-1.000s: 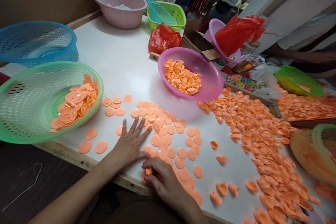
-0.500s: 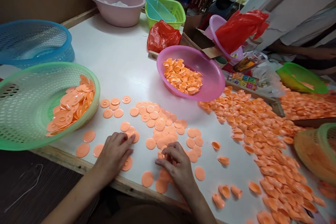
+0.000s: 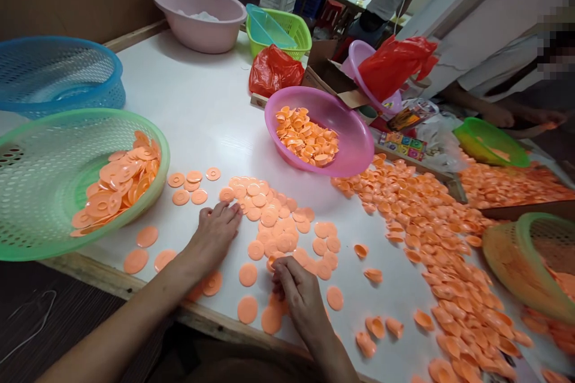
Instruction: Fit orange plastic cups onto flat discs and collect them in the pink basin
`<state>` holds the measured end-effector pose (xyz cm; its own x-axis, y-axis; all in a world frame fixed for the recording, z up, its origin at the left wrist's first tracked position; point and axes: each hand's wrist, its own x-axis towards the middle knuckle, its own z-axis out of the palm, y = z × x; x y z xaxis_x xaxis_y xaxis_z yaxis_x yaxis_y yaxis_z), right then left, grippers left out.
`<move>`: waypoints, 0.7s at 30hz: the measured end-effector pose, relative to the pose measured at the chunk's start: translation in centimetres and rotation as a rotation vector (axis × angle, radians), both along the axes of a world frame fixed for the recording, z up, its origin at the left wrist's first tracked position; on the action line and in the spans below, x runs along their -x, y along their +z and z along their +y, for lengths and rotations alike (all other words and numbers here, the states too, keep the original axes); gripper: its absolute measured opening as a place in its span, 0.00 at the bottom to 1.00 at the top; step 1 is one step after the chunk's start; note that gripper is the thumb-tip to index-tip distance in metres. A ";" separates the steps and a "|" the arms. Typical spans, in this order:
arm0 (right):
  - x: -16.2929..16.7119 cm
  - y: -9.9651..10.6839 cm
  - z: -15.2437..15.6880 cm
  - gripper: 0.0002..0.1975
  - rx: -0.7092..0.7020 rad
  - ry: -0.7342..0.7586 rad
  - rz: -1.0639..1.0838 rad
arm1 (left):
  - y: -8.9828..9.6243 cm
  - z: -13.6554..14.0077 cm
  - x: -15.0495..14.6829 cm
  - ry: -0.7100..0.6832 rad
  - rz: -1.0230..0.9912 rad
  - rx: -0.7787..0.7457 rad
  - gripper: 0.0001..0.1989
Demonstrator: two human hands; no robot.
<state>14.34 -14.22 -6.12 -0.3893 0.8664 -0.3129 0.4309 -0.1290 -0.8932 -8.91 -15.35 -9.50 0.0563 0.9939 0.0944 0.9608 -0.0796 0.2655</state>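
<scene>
My left hand reaches over the flat orange discs, fingers stretched out, the tips by the left edge of the main spread of discs. Whether it touches one I cannot see. My right hand is closed, thumb and fingers pinching a small orange cup-shaped piece just in front of the spread. A single disc lies between the hands. More discs lie near the table edge, partly under my right hand. Several loose cup-shaped pieces rest to its right.
A green perforated basket with discs stands left, a blue basket behind it. A magenta basin holds cup-shaped pieces; a large heap of them covers the right side. A co-worker's hands show at far right.
My left hand has moved forward and right, from the nearer discs to the main spread. A disc now shows between the hands. My right hand stays low, still pinching; the view has shifted slightly.
</scene>
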 end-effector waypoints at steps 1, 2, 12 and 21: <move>0.0 0.2 0.3 0.17 -0.034 -0.003 -0.023 | -0.2 -0.6 0.0 -0.008 0.016 0.004 0.20; 0.1 0.4 0.6 0.17 -0.063 -0.012 -0.045 | -0.4 -1.4 -0.1 -0.009 0.020 -0.002 0.20; 6.5 0.7 5.0 0.05 0.091 0.078 0.005 | -0.1 -3.0 0.5 0.155 -0.212 -0.074 0.13; 9.1 0.0 6.3 0.06 0.118 0.160 -0.188 | -0.6 -2.3 0.4 0.243 -0.295 -0.085 0.09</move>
<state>5.21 -7.87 -6.12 -0.4442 0.7515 -0.4877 0.6109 -0.1442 -0.7785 -9.29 -17.60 -10.07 -0.2213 0.9629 0.1545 0.8380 0.1068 0.5351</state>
